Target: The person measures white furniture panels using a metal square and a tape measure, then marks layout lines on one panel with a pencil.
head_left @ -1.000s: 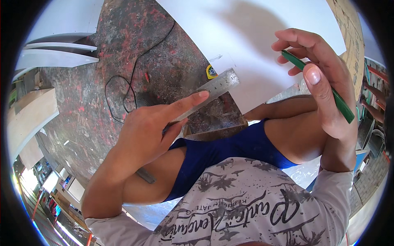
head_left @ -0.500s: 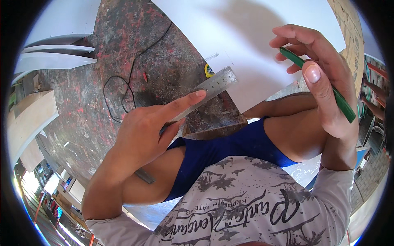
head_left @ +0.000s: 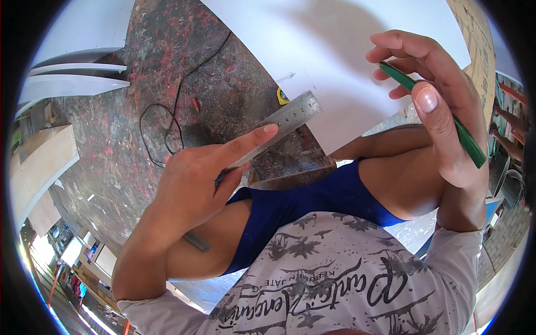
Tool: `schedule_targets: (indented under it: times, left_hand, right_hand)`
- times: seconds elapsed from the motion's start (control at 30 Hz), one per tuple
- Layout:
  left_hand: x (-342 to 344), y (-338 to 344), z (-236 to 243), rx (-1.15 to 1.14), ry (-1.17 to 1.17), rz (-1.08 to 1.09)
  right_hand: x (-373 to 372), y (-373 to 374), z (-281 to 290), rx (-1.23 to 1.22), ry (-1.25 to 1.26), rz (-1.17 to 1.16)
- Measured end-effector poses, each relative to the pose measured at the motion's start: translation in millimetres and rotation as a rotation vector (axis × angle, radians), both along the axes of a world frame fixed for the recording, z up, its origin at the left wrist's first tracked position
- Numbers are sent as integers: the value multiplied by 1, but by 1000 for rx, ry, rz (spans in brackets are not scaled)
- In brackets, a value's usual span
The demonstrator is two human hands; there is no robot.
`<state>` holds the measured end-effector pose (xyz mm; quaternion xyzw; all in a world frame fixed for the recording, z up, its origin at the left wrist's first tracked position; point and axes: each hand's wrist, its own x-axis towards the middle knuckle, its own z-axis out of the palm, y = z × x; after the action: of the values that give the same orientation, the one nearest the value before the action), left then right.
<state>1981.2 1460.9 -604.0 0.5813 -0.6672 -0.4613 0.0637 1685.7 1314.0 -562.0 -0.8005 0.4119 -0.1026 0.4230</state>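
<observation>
My left hand [head_left: 192,184] is closed around a steel ruler [head_left: 298,111], its index finger stretched along the marked face. The ruler's front end hangs over the corner of a large white sheet [head_left: 346,100]. A dark bluish piece [head_left: 228,174] peeks out under the fingers; what it is I cannot make out. Behind the wrist, by my left thigh, a grey metal strip [head_left: 196,240] shows; whether it joins the ruler is hidden. Raised at the right, my right hand [head_left: 441,100] holds a green pencil [head_left: 470,142] between thumb and fingers, apart from the sheet.
A yellow tape measure [head_left: 282,97] lies beside the sheet's edge. On the stained work surface [head_left: 139,123] runs a looped black cable [head_left: 177,100], near a small red piece [head_left: 196,105]. Curved white panels [head_left: 78,84] stand at far left. Below the ruler is a wooden edge [head_left: 293,180].
Both hands keep their hold and nearly the same pose. The surface and sheet have shifted very slightly left in the picture.
</observation>
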Motion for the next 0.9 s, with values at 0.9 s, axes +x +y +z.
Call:
schedule_targets:
  times: [0.9]
  left_hand:
    - [1, 6, -3, 2, -60, -16]
  right_hand:
    - [3, 1, -7, -16, -14, 10]
